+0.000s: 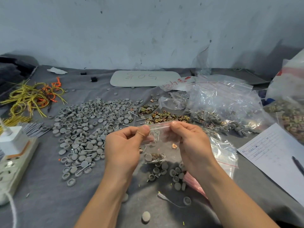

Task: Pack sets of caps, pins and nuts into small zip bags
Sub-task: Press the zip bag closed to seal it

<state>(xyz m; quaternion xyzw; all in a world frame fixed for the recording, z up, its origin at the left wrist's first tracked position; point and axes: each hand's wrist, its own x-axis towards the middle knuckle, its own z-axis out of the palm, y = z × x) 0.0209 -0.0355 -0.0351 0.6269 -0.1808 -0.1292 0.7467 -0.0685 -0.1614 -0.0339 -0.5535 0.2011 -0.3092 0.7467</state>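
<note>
Zip bag hangs between our hands: left hand and right hand pinch its top strip, above grey caps spread left.

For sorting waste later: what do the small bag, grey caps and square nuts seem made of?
Small bag: clear glossy plastic film; contents show through. Grey caps: probably matte plastic or rubber; dull, uniform. Square nuts: metal, yellowish plating; they glint.
</note>
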